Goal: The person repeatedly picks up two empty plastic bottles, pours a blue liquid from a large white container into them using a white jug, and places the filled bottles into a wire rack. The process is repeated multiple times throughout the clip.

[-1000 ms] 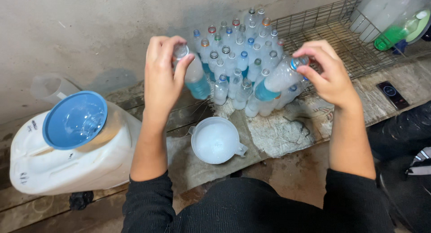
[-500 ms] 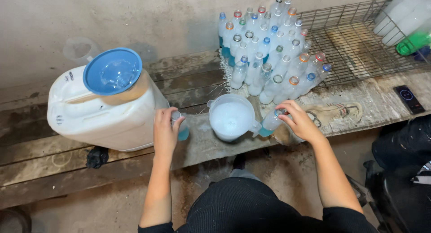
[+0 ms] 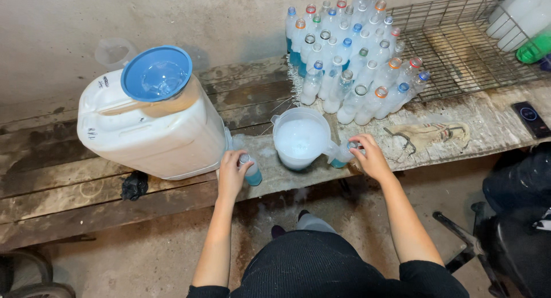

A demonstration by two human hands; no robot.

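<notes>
Bottles now stand on the table: left hand (image 3: pixel 231 174) grips one bottle (image 3: pixel 251 170) beside the jerrycan (image 3: pixel 150 131); right hand (image 3: pixel 370 158) grips another (image 3: pixel 342 154) against the jug (image 3: pixel 300 138), both lowered from the stacked cluster.

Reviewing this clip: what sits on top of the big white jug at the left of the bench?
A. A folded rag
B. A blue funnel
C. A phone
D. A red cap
B. A blue funnel sits in the top of the white jug, its wide mouth facing up, while both hands hold small bottles further along the bench.
</notes>
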